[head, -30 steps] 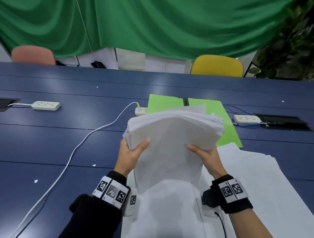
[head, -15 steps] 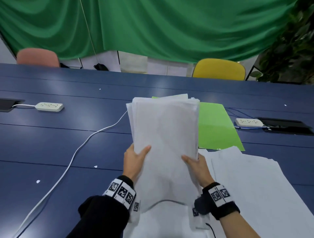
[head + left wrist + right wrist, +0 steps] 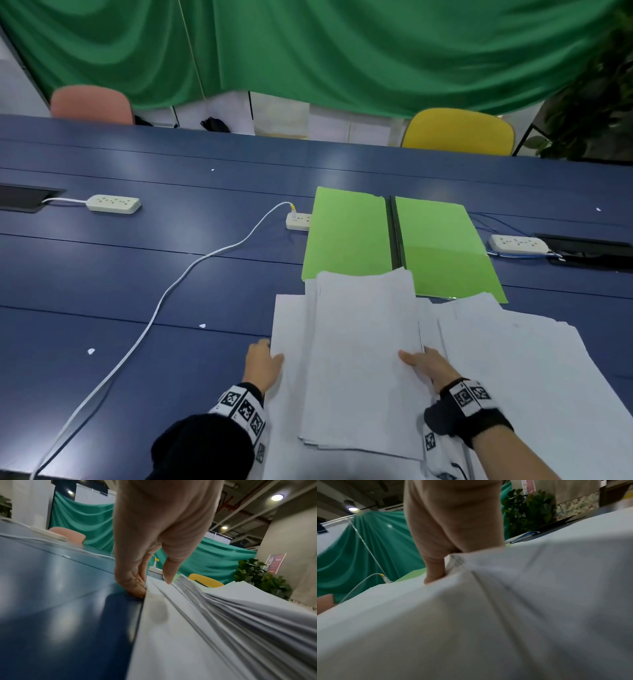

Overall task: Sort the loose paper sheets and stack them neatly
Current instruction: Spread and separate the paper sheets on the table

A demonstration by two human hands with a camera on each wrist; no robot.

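A thick stack of white paper sheets (image 3: 363,342) lies flat on the blue table (image 3: 137,281), on top of wider loose sheets (image 3: 531,377) that spread to the right. My left hand (image 3: 262,366) grips the sheets' left edge; in the left wrist view its thumb rests on the sheets (image 3: 223,615) and its fingers (image 3: 135,586) curl at the edge against the tabletop. My right hand (image 3: 428,368) holds the stack's right edge, thumb (image 3: 435,574) on top and fingers hidden beneath the paper (image 3: 488,615).
An open green folder (image 3: 346,233) lies just beyond the stack. A white cable (image 3: 164,298) runs across the table to a power strip (image 3: 298,221); other strips sit at left (image 3: 113,204) and right (image 3: 517,244). Pink (image 3: 90,104) and yellow (image 3: 459,132) chairs stand behind.
The stack, held up in the air before, has come down and now lies flat on the sheets on the table. Both hands dropped with it and stay at its edges.
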